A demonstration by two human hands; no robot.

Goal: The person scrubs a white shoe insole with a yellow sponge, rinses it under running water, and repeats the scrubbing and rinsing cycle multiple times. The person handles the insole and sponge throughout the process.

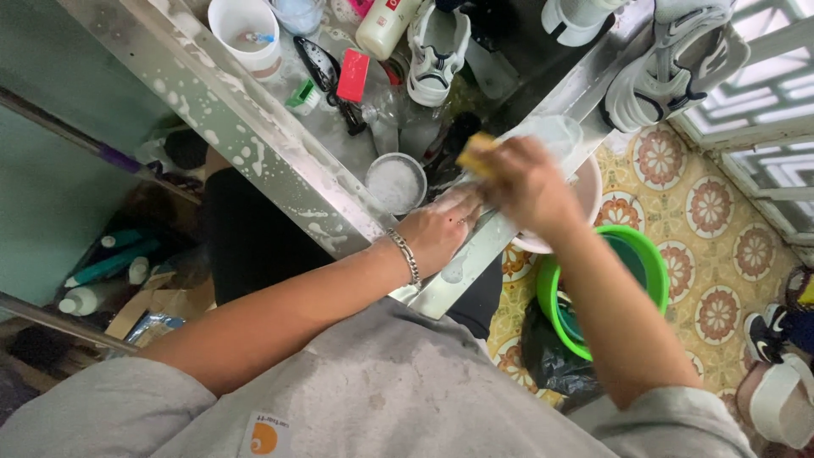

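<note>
You're mid-scrub, by the look of it: your right hand (519, 182) is closed round a yellow sponge (476, 153), only a corner of it showing past the fingers, and it's working at the front corner of the wet steel bench (254, 144), over something pale and see-through that's too blurred to name. Your left hand (441, 233) lies flat w/ fingers spread loosely, palm down on the bench's front edge, just beside the right, holding nothing, prob. bracing. Sponge sits btwn the two hands, touching the right only. A small round tub of white powder (396, 182) stands on the bench just behind your left hand; further back there's a white cup (246, 34), a red block (353, 75) and a white sneaker (437, 47), all flecked w/ suds. Off the bench's right edge a pink basin (585, 199) sits partly under your right forearm, w/ a green bucket (649, 271) below on the tiled floor (712, 220). Next move, I'd judge, calls for firm sponge pressure while the left keeps things steady; the edge is soapy, so mind slips.
</note>
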